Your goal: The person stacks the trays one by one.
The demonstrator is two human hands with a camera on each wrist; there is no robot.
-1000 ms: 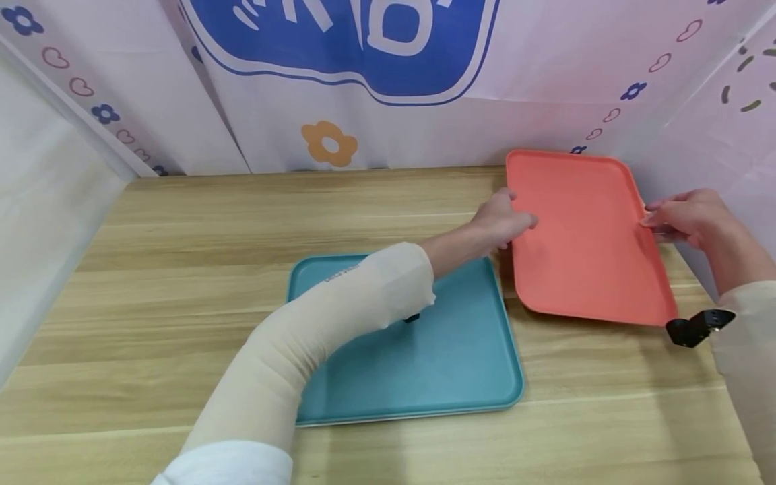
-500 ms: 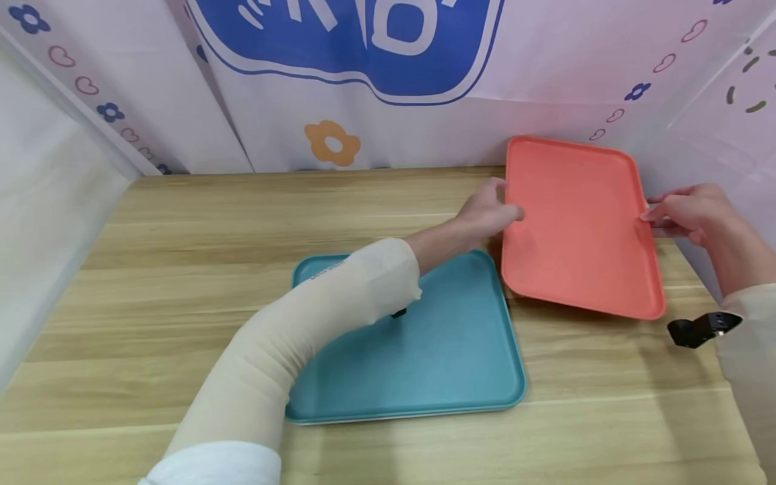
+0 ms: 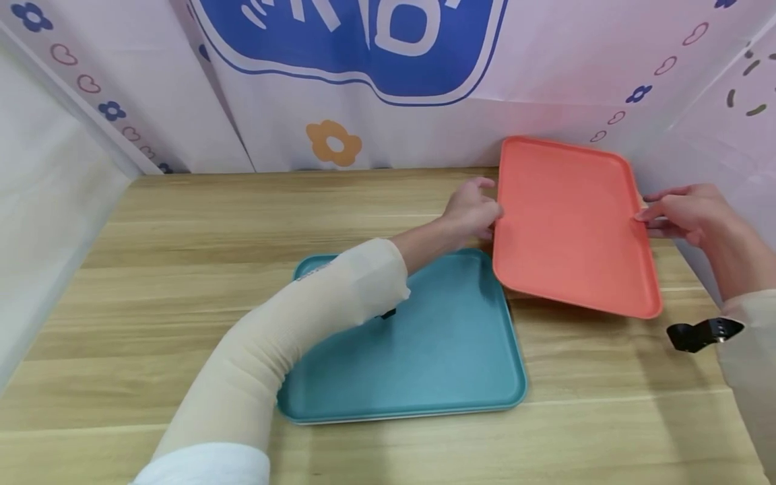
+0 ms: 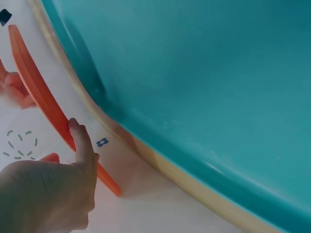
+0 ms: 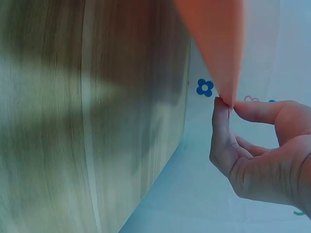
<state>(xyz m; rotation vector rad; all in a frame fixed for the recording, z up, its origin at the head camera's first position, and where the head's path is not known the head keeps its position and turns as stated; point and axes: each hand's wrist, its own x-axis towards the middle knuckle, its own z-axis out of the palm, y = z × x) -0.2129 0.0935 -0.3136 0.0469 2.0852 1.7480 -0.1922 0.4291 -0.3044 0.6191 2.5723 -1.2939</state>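
Observation:
A coral-red rectangular tray (image 3: pixel 570 222) is held tilted above the table's back right corner, its near edge off the wood. My left hand (image 3: pixel 473 210) is at its left rim, pinching it with the thumb on the near face, as the left wrist view shows. At the opposite rim my right hand (image 3: pixel 685 212) pinches the edge between thumb and fingers; in the right wrist view those fingers (image 5: pixel 222 116) press against the tray's underside. A teal tray (image 3: pixel 424 350) lies flat on the table below my left forearm, with a pale edge visible beneath its rim.
The wood-grain table (image 3: pixel 182 303) meets a printed white backdrop (image 3: pixel 273 128) at the back, with white sheeting at both sides. A small black device (image 3: pixel 703 333) is fixed at my right wrist. Table surface lies left of the teal tray.
The red tray has risen, tilted and shifted slightly left, both hands moving with it. My left hand has drawn left, its thumb now nearer the rim. The teal tray stays in place.

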